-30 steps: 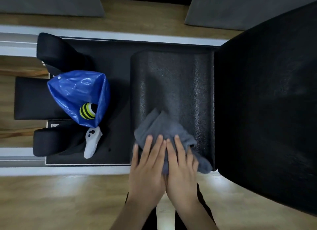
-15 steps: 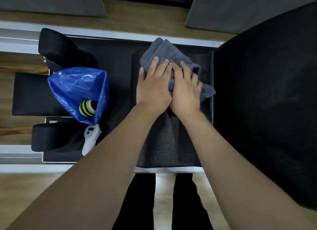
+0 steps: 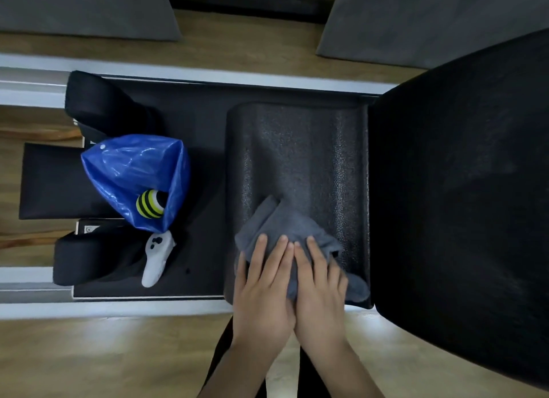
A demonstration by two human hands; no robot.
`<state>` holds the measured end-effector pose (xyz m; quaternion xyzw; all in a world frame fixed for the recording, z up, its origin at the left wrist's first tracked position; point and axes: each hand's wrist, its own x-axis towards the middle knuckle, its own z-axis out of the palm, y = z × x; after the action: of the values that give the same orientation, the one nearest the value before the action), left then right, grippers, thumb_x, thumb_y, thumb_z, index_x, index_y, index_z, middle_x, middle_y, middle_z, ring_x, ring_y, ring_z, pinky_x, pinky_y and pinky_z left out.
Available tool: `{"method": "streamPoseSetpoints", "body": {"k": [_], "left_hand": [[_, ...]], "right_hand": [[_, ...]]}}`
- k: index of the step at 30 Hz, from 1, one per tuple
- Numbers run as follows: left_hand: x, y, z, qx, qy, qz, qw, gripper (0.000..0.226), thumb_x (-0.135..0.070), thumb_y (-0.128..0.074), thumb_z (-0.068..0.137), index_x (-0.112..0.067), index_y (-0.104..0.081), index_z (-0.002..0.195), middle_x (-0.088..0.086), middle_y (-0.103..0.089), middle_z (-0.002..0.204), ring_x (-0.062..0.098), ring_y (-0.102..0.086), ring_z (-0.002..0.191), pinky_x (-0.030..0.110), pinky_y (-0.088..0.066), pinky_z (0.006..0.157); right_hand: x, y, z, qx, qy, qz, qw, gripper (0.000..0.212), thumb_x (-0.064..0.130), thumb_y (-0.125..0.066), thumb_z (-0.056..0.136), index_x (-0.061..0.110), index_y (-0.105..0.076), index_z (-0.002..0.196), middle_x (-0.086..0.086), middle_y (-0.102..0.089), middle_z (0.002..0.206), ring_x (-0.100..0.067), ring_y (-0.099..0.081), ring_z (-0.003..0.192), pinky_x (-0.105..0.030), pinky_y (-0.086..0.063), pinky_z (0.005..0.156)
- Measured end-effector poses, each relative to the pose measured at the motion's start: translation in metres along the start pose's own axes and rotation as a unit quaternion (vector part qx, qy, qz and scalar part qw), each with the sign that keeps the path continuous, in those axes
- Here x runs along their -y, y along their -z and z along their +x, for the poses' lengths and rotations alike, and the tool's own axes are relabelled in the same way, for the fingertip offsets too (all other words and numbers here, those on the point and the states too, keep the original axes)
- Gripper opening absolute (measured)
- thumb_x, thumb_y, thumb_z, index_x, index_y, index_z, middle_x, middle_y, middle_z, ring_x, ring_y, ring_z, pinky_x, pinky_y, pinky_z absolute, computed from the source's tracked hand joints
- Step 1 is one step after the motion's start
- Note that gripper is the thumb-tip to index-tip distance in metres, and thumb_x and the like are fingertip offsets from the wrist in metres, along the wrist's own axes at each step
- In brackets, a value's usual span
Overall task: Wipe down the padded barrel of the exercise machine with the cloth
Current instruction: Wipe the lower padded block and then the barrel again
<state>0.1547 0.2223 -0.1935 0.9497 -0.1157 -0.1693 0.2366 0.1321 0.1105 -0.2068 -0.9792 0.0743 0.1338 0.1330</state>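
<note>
Because both palms are needed to spread pressure over a curved, yielding surface, the left hand (image 3: 263,281) and right hand (image 3: 319,284) lie flat side by side, fingers extended and touching along the index edges, pressing the grey cloth (image 3: 285,228) down rather than gripping it; neither hand is closed around anything. That cloth is bunched under the fingertips and sits on the near end of the padded barrel (image 3: 297,154), whose textured black cover runs away toward the far side.

Most of the barrel beyond the cloth is bare, so a straight push away from the body looks unobstructed up to its far edge. On the right, the barrel butts against a large black padded block (image 3: 460,189), and a corner of cloth trails into that seam, where it could snag. On the left, the barrel drops to a lower black platform (image 3: 202,130). A blue bag (image 3: 130,165) holding a yellow-and-black striped ball (image 3: 150,203) and a white handheld controller (image 3: 156,259) rest there, well apart from the wiping path.
</note>
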Motion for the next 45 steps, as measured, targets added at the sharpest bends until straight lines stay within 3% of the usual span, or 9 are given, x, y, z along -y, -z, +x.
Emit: {"method": "streamPoseSetpoints", "body": {"k": [6, 11, 17, 22, 26, 32, 36, 39, 45], "left_hand": [[-0.013, 0.032, 0.141, 0.027, -0.062, 0.013, 0.998, 0.062, -0.025, -0.032, 0.09, -0.016, -0.041, 0.151, -0.005, -0.038, 0.159, 0.024, -0.017, 0.154, 0.055, -0.024, 0.119], [-0.009, 0.059, 0.229, 0.082, -0.084, 0.077, 0.99, 0.062, -0.027, -0.039, 0.098, -0.025, -0.023, 0.158, -0.008, -0.02, 0.167, 0.018, -0.003, 0.156, 0.049, -0.01, 0.124], [0.0, 0.06, 0.161, 0.048, -0.07, 0.083, 0.993, 0.076, -0.036, -0.011, 0.084, -0.018, -0.031, 0.155, -0.005, -0.03, 0.163, 0.022, -0.013, 0.154, 0.048, -0.018, 0.123], [0.022, 0.032, 0.032, -0.02, -0.02, 0.055, 0.998, 0.063, -0.025, -0.043, 0.083, -0.013, -0.05, 0.145, -0.002, -0.048, 0.154, 0.026, -0.032, 0.149, 0.052, -0.039, 0.112], [0.027, 0.008, -0.027, -0.028, 0.016, -0.021, 0.999, 0.064, -0.024, -0.045, 0.085, -0.013, -0.043, 0.148, 0.002, -0.042, 0.157, 0.029, -0.027, 0.151, 0.053, -0.043, 0.109], [0.032, 0.034, 0.048, -0.162, -0.01, -0.117, 0.98, 0.067, -0.009, -0.044, 0.078, 0.007, -0.042, 0.143, 0.013, -0.041, 0.151, -0.002, 0.006, 0.152, 0.037, -0.013, 0.122], [0.058, 0.066, 0.125, -0.129, 0.06, -0.169, 0.975, 0.067, -0.011, -0.039, 0.083, 0.005, -0.036, 0.148, 0.023, -0.038, 0.156, 0.018, -0.016, 0.15, 0.026, -0.002, 0.124], [0.07, 0.085, 0.161, -0.082, 0.097, -0.178, 0.976, 0.068, -0.014, -0.038, 0.087, -0.002, -0.031, 0.153, 0.016, -0.033, 0.16, 0.029, -0.023, 0.152, 0.035, -0.01, 0.126], [0.047, 0.053, 0.079, -0.103, 0.085, -0.116, 0.984, 0.069, -0.015, -0.033, 0.084, -0.008, -0.034, 0.153, 0.008, -0.032, 0.162, 0.021, -0.015, 0.153, 0.029, -0.011, 0.124]], "right_hand": [[-0.01, 0.033, 0.127, -0.06, -0.064, -0.002, 0.996, 0.054, 0.019, -0.053, 0.097, 0.016, -0.037, 0.148, -0.011, -0.036, 0.155, -0.04, -0.043, 0.126, -0.052, -0.031, 0.105], [-0.001, 0.055, 0.205, -0.081, -0.098, -0.002, 0.992, 0.053, 0.025, -0.048, 0.1, 0.024, -0.032, 0.15, -0.008, -0.029, 0.158, -0.038, -0.035, 0.132, -0.049, -0.025, 0.11], [0.011, 0.042, 0.147, -0.067, -0.065, 0.03, 0.995, 0.06, 0.019, -0.052, 0.098, 0.024, -0.029, 0.153, -0.005, -0.025, 0.162, -0.036, -0.039, 0.131, -0.05, -0.029, 0.107], [0.03, 0.012, 0.035, -0.021, -0.01, 0.005, 1.0, 0.06, 0.024, -0.043, 0.089, 0.024, -0.037, 0.148, -0.004, -0.034, 0.16, -0.037, -0.049, 0.122, -0.052, -0.041, 0.096], [0.031, -0.001, -0.009, 0.002, 0.061, -0.051, 0.997, 0.058, 0.025, -0.042, 0.088, 0.026, -0.04, 0.146, -0.004, -0.034, 0.159, -0.039, -0.045, 0.122, -0.053, -0.038, 0.093], [0.044, 0.026, 0.081, -0.035, 0.126, -0.082, 0.988, 0.054, 0.024, -0.057, 0.088, 0.025, -0.05, 0.142, -0.008, -0.045, 0.152, -0.042, -0.053, 0.118, -0.053, -0.042, 0.09], [0.077, 0.049, 0.174, -0.045, 0.145, -0.134, 0.979, 0.049, 0.025, -0.042, 0.095, 0.027, -0.048, 0.144, -0.008, -0.043, 0.153, -0.043, -0.048, 0.124, -0.055, -0.038, 0.096], [0.092, 0.062, 0.209, -0.001, 0.142, -0.145, 0.979, 0.051, 0.024, -0.043, 0.098, 0.028, -0.038, 0.149, -0.006, -0.031, 0.159, -0.04, -0.038, 0.129, -0.055, -0.03, 0.102], [0.068, 0.035, 0.12, -0.031, 0.122, -0.065, 0.99, 0.052, 0.023, -0.047, 0.094, 0.031, -0.044, 0.145, -0.001, -0.034, 0.16, -0.042, -0.044, 0.129, -0.054, -0.039, 0.094]]}}
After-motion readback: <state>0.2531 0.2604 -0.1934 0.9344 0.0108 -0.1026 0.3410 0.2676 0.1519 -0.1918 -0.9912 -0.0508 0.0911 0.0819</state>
